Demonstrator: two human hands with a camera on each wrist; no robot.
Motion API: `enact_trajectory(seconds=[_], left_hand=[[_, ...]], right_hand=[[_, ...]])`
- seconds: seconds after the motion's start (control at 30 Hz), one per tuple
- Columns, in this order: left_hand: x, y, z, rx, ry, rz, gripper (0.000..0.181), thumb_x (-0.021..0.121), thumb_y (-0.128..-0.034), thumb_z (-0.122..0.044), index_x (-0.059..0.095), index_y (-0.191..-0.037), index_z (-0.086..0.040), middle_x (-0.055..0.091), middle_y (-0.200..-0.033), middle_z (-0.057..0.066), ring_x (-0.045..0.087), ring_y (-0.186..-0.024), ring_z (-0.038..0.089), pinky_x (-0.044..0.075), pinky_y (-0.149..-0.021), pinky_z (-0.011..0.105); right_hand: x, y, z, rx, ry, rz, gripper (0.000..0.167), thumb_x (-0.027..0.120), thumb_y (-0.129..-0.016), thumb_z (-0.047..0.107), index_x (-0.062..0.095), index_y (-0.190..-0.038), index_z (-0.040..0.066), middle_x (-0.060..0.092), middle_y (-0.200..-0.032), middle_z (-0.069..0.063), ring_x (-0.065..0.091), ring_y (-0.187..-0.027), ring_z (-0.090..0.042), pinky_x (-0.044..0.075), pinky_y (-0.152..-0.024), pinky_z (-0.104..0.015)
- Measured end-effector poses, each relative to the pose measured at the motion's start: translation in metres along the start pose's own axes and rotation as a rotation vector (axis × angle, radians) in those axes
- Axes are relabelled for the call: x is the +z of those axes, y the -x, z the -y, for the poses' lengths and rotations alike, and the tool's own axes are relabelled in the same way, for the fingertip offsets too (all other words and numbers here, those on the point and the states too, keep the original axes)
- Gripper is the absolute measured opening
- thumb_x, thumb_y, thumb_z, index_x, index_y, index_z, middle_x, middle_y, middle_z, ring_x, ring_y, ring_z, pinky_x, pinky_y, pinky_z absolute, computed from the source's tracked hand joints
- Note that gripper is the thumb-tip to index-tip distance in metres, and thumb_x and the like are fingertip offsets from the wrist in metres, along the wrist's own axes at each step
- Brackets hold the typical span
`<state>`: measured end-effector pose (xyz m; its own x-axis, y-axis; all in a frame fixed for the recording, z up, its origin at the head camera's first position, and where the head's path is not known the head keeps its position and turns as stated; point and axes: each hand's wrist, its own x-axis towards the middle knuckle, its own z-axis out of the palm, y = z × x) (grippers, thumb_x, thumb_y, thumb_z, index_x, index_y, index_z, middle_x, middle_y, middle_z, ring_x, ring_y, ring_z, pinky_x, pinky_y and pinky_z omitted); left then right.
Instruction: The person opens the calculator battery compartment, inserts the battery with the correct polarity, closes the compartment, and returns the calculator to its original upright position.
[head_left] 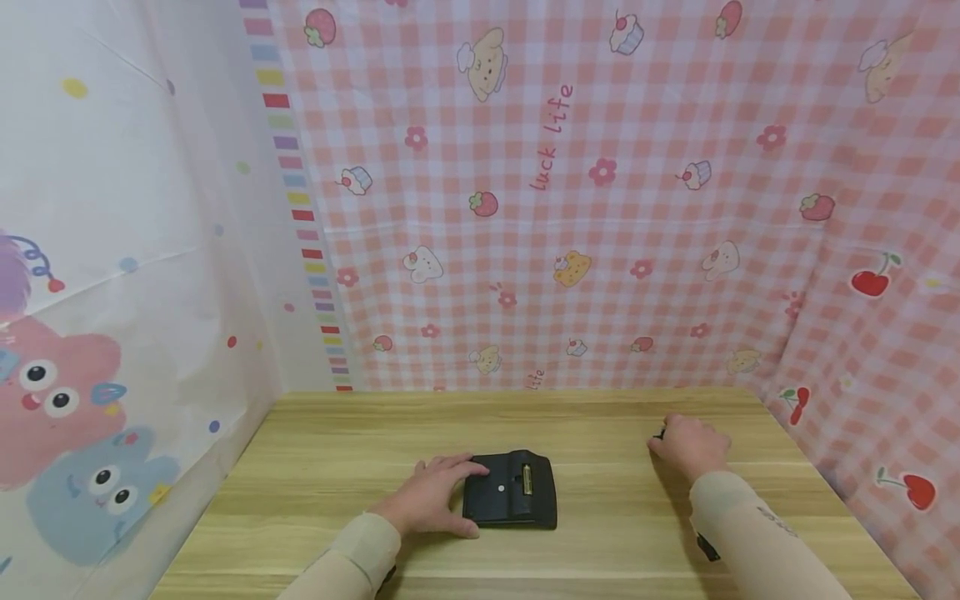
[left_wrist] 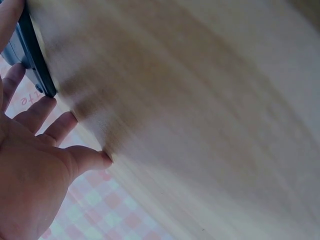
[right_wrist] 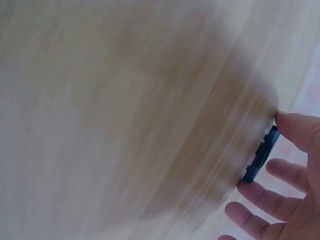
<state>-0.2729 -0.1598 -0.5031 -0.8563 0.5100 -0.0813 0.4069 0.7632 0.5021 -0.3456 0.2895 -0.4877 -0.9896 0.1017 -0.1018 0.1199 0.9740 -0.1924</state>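
Observation:
Back side up on the wooden table lies a black calculator with an uncovered battery slot. A gold-coloured battery sits in that slot. My left hand holds the calculator's left end between thumb and fingers. In the left wrist view, the calculator's dark edge shows beside the fingertips. Over at the right, my right hand pinches a small black battery cover by its ends, at the table surface. The head view mostly hides that cover behind the hand.
The wooden table ends at a pink checked cloth behind and at the right. A white cloth with cartoon figures hangs at the left. A black strap piece shows under the right wrist.

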Motion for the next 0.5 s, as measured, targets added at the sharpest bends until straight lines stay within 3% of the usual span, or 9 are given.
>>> enact_trajectory(seconds=[0.5], left_hand=[[0.0007,-0.0005,0.0011,0.002,-0.009,0.005,0.085,0.094,-0.0804,-0.047,0.055,-0.154,-0.031,0.038,-0.172,0.014,0.036,-0.158,0.046,0.021,-0.121,0.083]], right_hand=[[-0.0005,0.0007,0.0041,0.001,-0.006,-0.001,0.053,0.066,-0.1,0.036,0.063,-0.136,-0.002,0.068,-0.128,-0.037,0.067,-0.108,-0.059,0.051,-0.085,-0.07]])
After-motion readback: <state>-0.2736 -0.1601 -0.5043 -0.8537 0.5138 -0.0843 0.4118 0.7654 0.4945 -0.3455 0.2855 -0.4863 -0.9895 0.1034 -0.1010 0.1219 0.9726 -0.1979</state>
